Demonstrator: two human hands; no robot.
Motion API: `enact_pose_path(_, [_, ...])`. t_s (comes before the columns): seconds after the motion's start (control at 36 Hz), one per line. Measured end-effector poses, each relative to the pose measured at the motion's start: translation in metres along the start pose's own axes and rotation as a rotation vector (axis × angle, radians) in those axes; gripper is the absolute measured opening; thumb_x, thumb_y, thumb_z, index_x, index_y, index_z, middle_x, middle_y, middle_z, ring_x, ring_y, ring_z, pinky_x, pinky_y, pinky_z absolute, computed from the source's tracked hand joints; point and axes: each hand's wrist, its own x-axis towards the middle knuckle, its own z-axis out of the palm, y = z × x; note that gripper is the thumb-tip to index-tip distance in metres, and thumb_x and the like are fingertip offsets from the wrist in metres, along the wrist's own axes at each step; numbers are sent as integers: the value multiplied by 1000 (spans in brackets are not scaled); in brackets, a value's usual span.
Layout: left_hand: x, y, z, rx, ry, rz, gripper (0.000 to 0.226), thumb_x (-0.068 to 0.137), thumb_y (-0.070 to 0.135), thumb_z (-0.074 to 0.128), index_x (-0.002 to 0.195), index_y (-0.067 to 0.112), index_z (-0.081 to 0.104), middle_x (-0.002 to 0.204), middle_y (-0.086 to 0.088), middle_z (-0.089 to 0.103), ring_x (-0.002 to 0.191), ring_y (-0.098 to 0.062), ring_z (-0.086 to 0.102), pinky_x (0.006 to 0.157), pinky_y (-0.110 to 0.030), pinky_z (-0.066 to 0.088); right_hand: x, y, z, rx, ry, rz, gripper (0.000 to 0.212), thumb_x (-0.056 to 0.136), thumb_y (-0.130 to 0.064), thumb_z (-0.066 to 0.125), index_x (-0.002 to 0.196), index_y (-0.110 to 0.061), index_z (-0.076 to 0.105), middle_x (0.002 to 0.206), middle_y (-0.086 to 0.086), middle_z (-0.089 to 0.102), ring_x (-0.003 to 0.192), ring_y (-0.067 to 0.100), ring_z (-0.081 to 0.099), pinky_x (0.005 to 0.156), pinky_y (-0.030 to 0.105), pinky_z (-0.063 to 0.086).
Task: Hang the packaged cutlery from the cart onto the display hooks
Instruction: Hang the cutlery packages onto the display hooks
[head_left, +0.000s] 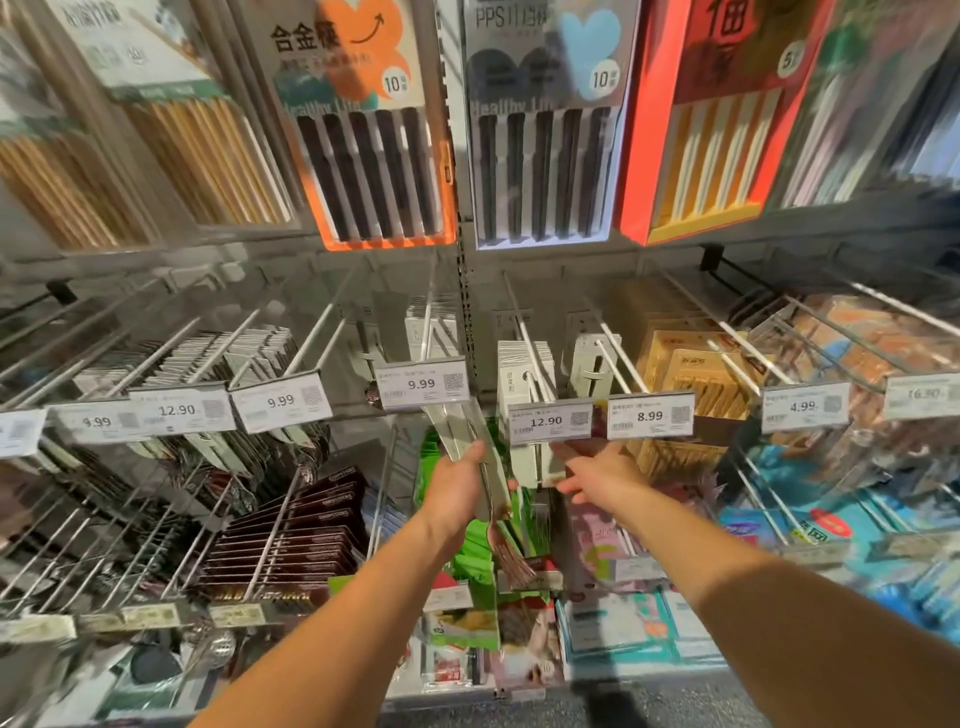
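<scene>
L hand (457, 493) grips a packaged fork (491, 483), fingers curled round the pack's mid section. Pack is tilted: card top up under the 9.99 price tag (422, 385), fork tines (514, 564) pointing down toward the camera. Pack top sits at the front end of the centre hook (428, 332), right behind that tag; can't tell if the hole is on the rod yet.

R hand (597, 475) is open, fingers spread & relaxed, holding nothing, reaching just below the 12.90 tag (545, 421). Fingertips are near the white packs (524, 364) hanging on that hook; contact unclear, motion blur. Hands are apart, pack between them.

Above: chopstick sets, orange pack (374, 156), grey pack (540, 156), red box (711, 130). Left: dark chopstick packs (296, 540) on lower hooks. Right: tan boxes (696, 374). Cart not visible.
</scene>
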Motion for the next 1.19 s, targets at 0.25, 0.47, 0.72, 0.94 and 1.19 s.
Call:
enact_pose_path(0.25, [-1,-11,-19,-64,4,-65,46,101,37,53,127,0,47,99,-23,74,87,-37,74,64,-42,58,30,-4,16,-37,134,56,52,99,-26,52,143,-4,37,143,16,46,129,34,45,110,35,36])
enact_pose_path(0.47, [-6,-18,-14,10,24,-88,58,86,45,71,116,-3,58,86,-15,71,72,-29,67,66,-38,58,24,1,16,169,166,31,54,90,-17,68,134,-1,42,130,7,52,117,28,54,102,42,47])
enact_pose_path(0.72, [-18,-27,2,-63,-68,-64,64,77,36,83,124,0,60,112,-12,74,99,-24,72,94,-45,56,-6,22,-2,160,-459,17,31,83,-30,77,110,-17,71,105,3,72,88,13,64,67,24,51])
enact_pose_path(0.94, [-30,-30,7,126,-64,32,75,68,61,81,117,5,67,111,-14,74,98,-27,72,88,-41,58,-22,36,-12,339,-437,74,32,87,-6,71,116,-6,60,102,10,70,78,19,73,65,27,57])
enact_pose_path(1.19, [-34,-22,0,56,-206,-4,42,101,49,45,106,14,67,117,-4,67,77,-6,63,73,-24,45,-41,35,-26,427,-500,88,24,90,-6,66,112,-8,56,105,12,63,80,21,71,67,30,59])
